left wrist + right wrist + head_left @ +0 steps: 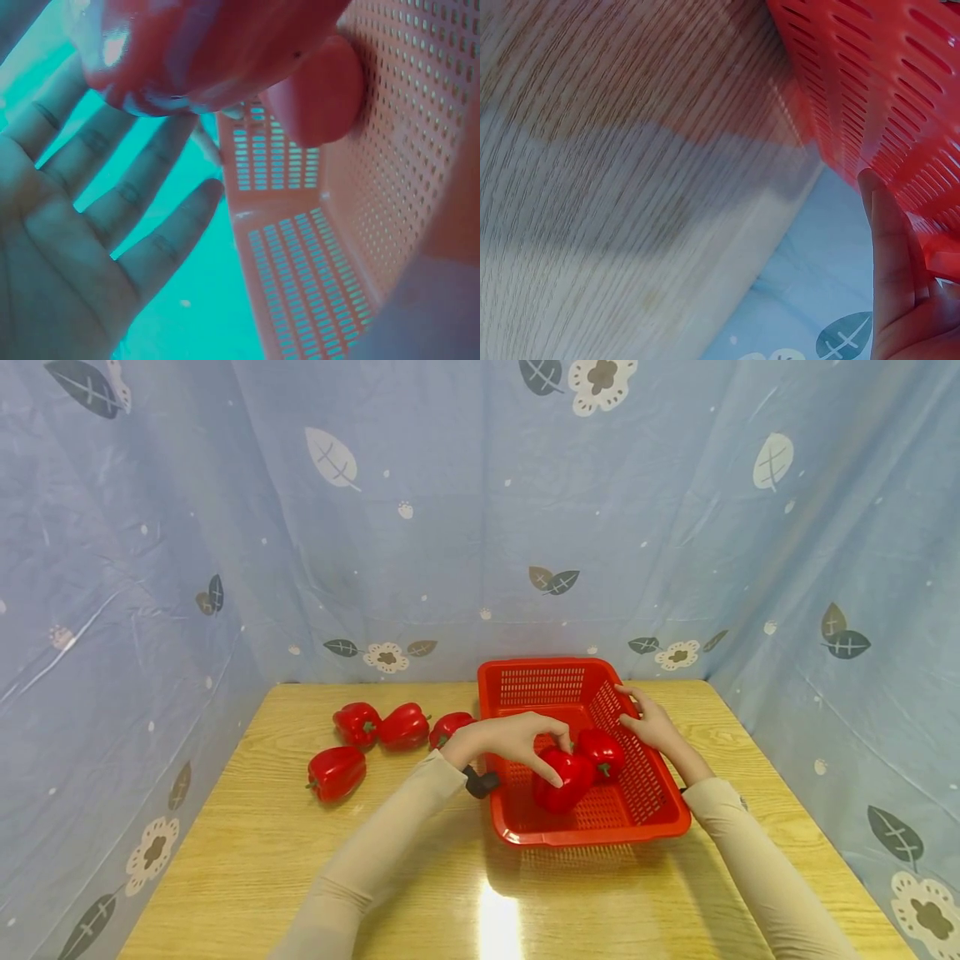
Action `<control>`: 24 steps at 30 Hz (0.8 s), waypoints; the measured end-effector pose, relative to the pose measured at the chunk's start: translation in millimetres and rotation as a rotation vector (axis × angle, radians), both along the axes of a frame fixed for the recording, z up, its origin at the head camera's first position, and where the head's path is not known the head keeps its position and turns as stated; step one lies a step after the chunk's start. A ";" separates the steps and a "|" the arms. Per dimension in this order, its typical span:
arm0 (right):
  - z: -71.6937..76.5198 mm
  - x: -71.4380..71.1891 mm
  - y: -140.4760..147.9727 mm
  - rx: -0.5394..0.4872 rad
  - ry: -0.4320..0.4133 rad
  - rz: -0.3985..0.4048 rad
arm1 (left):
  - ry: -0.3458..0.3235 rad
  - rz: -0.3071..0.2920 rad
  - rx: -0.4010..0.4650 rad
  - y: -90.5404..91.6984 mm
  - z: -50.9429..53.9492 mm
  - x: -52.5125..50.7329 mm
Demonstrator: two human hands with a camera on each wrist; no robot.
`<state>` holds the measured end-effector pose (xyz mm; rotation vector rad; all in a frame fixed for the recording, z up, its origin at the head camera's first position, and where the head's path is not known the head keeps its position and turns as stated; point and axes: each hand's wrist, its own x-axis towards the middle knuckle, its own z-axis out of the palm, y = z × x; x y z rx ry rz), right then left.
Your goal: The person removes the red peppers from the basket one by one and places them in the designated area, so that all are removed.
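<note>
My left hand [517, 737] reaches over the near left side of a red plastic basket [588, 838]. Its thumb and fingers hold a red bell pepper [568, 783] inside the basket. In the left wrist view, the fingertips meet the underside of that glossy pepper [217, 56]. Beside it in the basket lies a second red bell pepper [603, 750]. At the basket's right side, my right hand [651, 723] grips the rim. From the right wrist view, one finger lies along the outside of the slotted basket wall [885, 97].
Several red bell peppers lie on the wooden table [247, 860] left of the basket, one pepper [337, 772] nearest the front and another pepper [452, 724] close to the basket wall. A blue patterned curtain [435, 527] hangs around the back and sides.
</note>
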<state>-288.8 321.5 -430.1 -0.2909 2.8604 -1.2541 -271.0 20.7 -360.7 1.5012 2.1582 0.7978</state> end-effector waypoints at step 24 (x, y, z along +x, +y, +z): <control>0.0 0.2 0.4 -0.014 0.005 -0.002 | -0.057 0.234 0.173 -29.9 -12.4 -1.6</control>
